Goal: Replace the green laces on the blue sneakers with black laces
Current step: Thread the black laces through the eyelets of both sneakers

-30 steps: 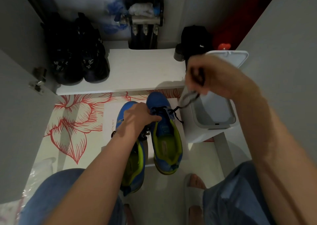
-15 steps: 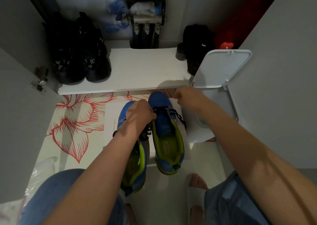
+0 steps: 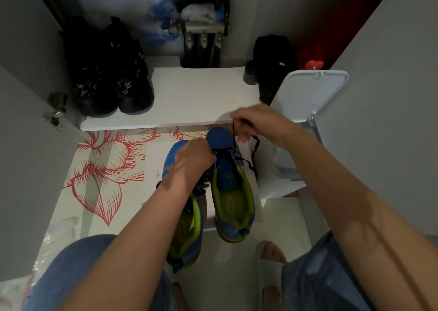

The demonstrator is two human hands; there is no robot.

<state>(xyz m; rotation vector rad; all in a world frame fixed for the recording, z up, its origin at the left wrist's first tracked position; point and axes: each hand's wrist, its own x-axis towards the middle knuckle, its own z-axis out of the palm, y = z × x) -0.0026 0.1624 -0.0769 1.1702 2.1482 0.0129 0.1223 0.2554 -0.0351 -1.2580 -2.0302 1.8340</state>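
Blue sneakers (image 3: 233,192): pair side by side on a white sheet (image 3: 154,163) on the floor, toes toward the shelf, between the knees.
Step in hand: probably drawing slack of the black lace (image 3: 254,152) through the front eyelets of the right-side shoe.
Doing it well: press the shoe down, pull straight up and evenly, keep both ends matched and untwisted, and keep the hanging loop clear of the open bin (image 3: 308,97) just beside.
Left hand (image 3: 192,161): fingers curled down at the front eyelets of the right-side shoe; cannot tell whether pinching lace or only steadying.
Left-side shoe (image 3: 187,235): partly under the forearm, dark lacing beside the wrist.
Look: blue uppers, lime lining, open tongue; no green lace to be seen.
Lace: thin, limp, rising from the eyelets, with 1 loose loop off the shoe's right side.
Right hand (image 3: 263,123): raised above the toe, thumb and fingers pinching the lace.
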